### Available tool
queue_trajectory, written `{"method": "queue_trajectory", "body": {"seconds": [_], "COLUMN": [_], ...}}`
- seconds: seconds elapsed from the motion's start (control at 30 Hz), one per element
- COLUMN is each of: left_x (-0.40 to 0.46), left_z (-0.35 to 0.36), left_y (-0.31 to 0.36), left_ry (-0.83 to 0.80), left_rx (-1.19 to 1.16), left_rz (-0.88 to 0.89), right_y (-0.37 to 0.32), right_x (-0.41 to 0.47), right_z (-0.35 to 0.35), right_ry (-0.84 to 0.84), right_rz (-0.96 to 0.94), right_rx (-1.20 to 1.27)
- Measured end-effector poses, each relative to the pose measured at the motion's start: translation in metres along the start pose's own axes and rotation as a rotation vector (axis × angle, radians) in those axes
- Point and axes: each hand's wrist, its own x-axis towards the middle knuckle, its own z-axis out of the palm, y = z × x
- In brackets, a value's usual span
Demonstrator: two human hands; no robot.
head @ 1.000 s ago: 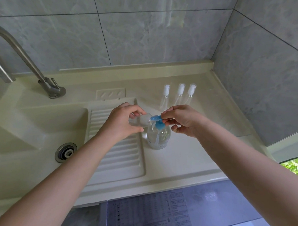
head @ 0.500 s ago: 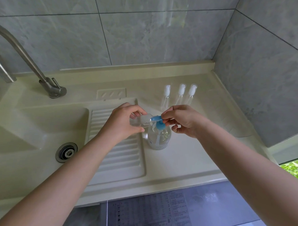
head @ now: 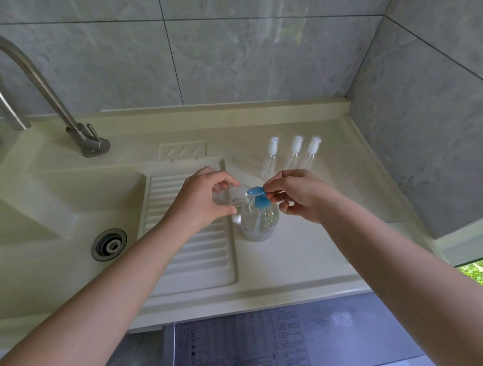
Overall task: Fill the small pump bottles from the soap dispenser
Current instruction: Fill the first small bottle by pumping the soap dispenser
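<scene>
Head view: left hand [head: 199, 201] grips a small bottle [head: 230, 197] at the dispenser [head: 260, 220] spout. Right hand [head: 296, 194] pinches the blue pump [head: 256, 192]. Bare bench [head: 307, 249] lies toward 5 o'clock, up to its front edge.

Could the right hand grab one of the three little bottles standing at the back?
Probably yes, but not right now. The three small bottles stand just behind the right hand with nothing between. That hand is pinching the blue pump of the soap dispenser, so it must let go first.
</scene>
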Motion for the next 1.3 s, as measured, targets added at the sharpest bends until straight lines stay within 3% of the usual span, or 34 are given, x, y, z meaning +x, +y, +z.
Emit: {"method": "queue_trajectory", "body": {"seconds": [1.3], "left_x": [0.001], "left_z": [-0.001], "left_y": [-0.002], "left_ry": [-0.015], "left_rx": [-0.018], "left_rz": [-0.031], "right_y": [0.002], "right_x": [0.000], "right_z": [0.003], "right_ry": [0.000], "right_rz": [0.011], "right_rx": [0.048]}}
